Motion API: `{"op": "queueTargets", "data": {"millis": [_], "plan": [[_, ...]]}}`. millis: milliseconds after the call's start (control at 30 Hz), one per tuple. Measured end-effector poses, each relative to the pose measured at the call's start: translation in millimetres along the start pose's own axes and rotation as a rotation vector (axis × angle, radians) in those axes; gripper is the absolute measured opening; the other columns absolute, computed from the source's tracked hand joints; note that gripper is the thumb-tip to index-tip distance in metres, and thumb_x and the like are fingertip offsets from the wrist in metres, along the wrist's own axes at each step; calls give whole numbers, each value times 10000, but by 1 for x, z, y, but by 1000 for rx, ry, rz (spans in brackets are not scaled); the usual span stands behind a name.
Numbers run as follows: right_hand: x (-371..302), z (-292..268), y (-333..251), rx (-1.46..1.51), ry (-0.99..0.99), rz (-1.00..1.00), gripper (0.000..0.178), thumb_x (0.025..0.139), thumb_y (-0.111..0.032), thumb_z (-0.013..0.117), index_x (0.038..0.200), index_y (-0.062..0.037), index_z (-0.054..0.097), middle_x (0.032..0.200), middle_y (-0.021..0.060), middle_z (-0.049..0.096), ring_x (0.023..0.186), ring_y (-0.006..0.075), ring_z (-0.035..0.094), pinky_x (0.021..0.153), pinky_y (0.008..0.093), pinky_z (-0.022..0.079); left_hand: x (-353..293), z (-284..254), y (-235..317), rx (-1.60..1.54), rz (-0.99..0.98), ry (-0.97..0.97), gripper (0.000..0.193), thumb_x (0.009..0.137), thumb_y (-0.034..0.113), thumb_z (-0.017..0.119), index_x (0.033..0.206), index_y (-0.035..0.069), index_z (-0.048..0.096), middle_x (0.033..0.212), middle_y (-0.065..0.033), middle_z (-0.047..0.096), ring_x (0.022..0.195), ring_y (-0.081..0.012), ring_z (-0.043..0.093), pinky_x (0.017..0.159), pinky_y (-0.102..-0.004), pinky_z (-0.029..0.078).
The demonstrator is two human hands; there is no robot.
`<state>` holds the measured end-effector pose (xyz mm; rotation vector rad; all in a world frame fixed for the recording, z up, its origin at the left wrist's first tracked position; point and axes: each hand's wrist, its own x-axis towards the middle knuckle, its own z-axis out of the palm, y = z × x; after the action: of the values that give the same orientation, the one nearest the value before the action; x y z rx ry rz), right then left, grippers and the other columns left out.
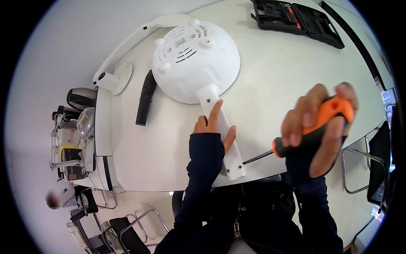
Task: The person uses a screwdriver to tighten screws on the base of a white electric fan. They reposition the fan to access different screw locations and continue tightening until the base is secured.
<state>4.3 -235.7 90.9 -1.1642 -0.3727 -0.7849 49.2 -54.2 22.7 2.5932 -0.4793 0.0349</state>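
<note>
Nearest, the right hand (320, 129) is closed round an orange-and-black screwdriver (315, 128), its tip at or just beside a screw hole (240, 167) in the near end of a white handle (232, 155); contact is hard to tell. The left hand (215, 122) grasps that handle from above, thumb along one edge. The step appears to be screw work here; it calls for a squared shaft and a steady handle. Beyond, the upturned electric pan (196, 70) lies vents-up on the pale table (270, 76), a slim black handheld tool (146, 98) beside it. Farther off are a white desk lamp (122, 79) and an open tool case (281, 17); a black chair (379, 163) stands right, a caged fan (86, 122) left.
</note>
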Motion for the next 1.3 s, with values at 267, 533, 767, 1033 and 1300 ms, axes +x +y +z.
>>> {"op": "queueTargets", "data": {"millis": [267,533,767,1033,1300], "plan": [[-8,-6,-2,-32,0,88,348,901,-269,499,1169,-90,369,732,67,493,485,132,513,452,265,472,0,5,-11,-39,80,49,704,743,276,703,1369,170,399,763,-143,474,652,-280,511,611,-369,463],[-9,2,-12,79,64,222,386,853,-276,624,1072,-72,380,708,79,531,537,125,530,502,243,481,-13,-4,-26,-209,84,41,813,678,141,713,1393,100,327,907,-202,550,813,-345,557,746,-401,467],[-4,4,-14,60,25,226,361,851,-265,620,1049,-84,378,695,82,520,520,126,513,489,249,473,-23,-19,-42,-235,155,-26,838,673,118,705,1398,48,292,1073,-235,563,946,-379,563,853,-402,450],[26,-5,-23,60,-175,107,367,863,-283,607,1051,-79,366,698,69,489,462,144,506,459,274,502,-43,-63,-69,-191,-44,-336,944,679,190,694,1437,29,156,1068,-283,562,960,-420,566,873,-398,445],[85,-15,-24,207,-709,-62,367,872,-160,559,1163,-69,353,819,70,501,555,197,587,521,308,539,-53,-108,-107,-153,-198,-586,918,661,178,692,1416,26,193,1115,-290,554,1000,-386,585,912,-359,437]]}}
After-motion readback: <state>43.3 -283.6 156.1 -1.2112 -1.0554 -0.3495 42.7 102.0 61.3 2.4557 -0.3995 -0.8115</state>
